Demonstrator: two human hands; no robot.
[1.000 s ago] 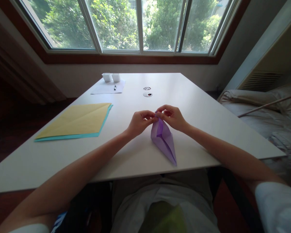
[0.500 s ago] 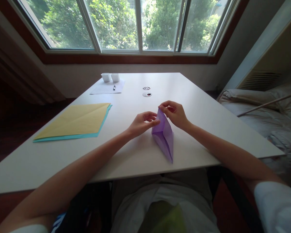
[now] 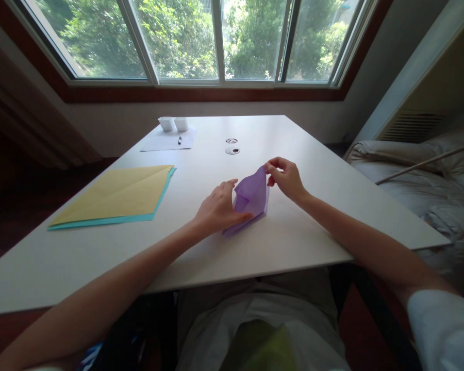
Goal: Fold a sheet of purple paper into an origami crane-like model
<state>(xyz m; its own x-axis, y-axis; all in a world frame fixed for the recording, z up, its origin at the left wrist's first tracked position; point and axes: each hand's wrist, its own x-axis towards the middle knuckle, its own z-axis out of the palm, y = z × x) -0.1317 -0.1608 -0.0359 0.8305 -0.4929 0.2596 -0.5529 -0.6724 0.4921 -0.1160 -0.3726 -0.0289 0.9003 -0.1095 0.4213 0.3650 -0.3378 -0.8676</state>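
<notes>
A sheet of purple paper [image 3: 251,193], folded into layers with one flap raised, stands tilted on the white table near its front edge. My left hand [image 3: 218,208] holds its lower left side, the thumb lying across the front and the fingers along the far side. Between thumb and fingertips, my right hand [image 3: 286,178] pinches the paper's upper right tip. The other fingers of that hand are curled. The folds beneath my left thumb are partly hidden.
To the left lies a yellow sheet [image 3: 116,193] over a blue-green sheet [image 3: 160,196]. Farther back, two small white containers [image 3: 173,123] and a pen [image 3: 180,140] are on white paper [image 3: 154,143]. Round disc-like fittings [image 3: 232,151] mark the tabletop. A padded seat [image 3: 406,175] stands at the right.
The purple paper has turned, its lower point swinging from the front toward the left. My left hand has come lower and nearer along its side. My right hand has shifted slightly right with the tip.
</notes>
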